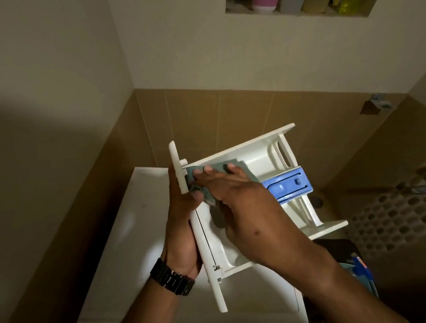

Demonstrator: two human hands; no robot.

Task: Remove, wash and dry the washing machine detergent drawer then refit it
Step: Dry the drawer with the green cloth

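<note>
Detergent drawer (247, 184): We saw the white drawer out of its machine and held in the air above the washing machine top (128, 250), its open compartments tilted towards the camera, presumably so the cloth could reach inside.
Front panel (197, 225): It stood on edge at the left, serving as the handle for the supporting hand.
Blue insert (287, 185): The softener cover sat in place in its rear compartment, untouched.
Cloth (200, 184): A grey-green cloth lay in the compartment just behind the panel; we judged this to be the drying step, refitting yet to come.
Right hand (233, 192): Its fingers lay fairly straight, pressing the cloth flat into the corner.
Left hand (183, 221): It gripped the front panel, thumb curled over the inner edge, palm behind; this steadied the drawer against the wiping pressure.
Wristwatch (173, 280): A black band sat on the left wrist.
Wall niche (297, 1): Bottles stood on a recessed shelf, cut off by the frame's top.
Perforated basket (392, 217): It stood at the right, partly out of frame.
Hidden: The compartment floor under the right hand, any remaining moisture, and the machine's drawer slot could not be made out in the dim light.
</note>
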